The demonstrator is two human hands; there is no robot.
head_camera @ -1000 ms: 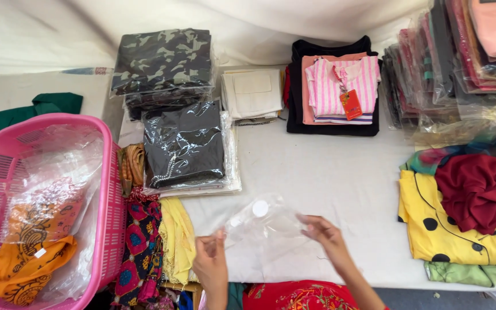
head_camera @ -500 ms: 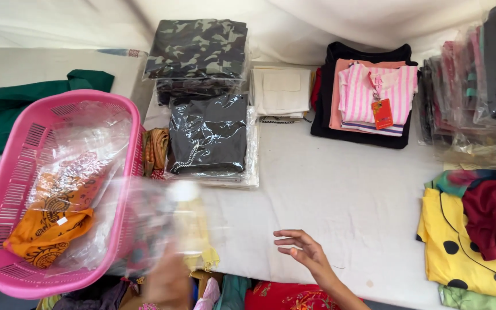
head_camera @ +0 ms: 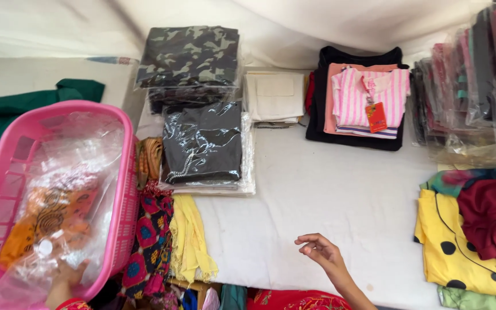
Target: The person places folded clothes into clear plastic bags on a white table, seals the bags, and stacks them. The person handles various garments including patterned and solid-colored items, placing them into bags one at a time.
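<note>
1. Presently, the left hand (head_camera: 67, 279) sits inside the pink basket (head_camera: 126, 189) at its near corner, fingers pressed on a clear plastic bag (head_camera: 58, 189); whether they pinch it cannot be told.
2. The right hand (head_camera: 320, 251) hovers over bare white cloth (head_camera: 340, 195), fingers loosely curled, holding nothing.
3. Open room lies ahead of and to both sides of the right hand.
4. Between the hands, yellow fabric (head_camera: 189, 238) and patterned fabric (head_camera: 151, 235) hang at the near edge.
5. Beyond the hands: bagged dark garments (head_camera: 202, 140), camouflage stack (head_camera: 189, 57), striped pink shirt (head_camera: 368, 95).
6. Right of the right hand: yellow dotted garment (head_camera: 452, 252).
</note>
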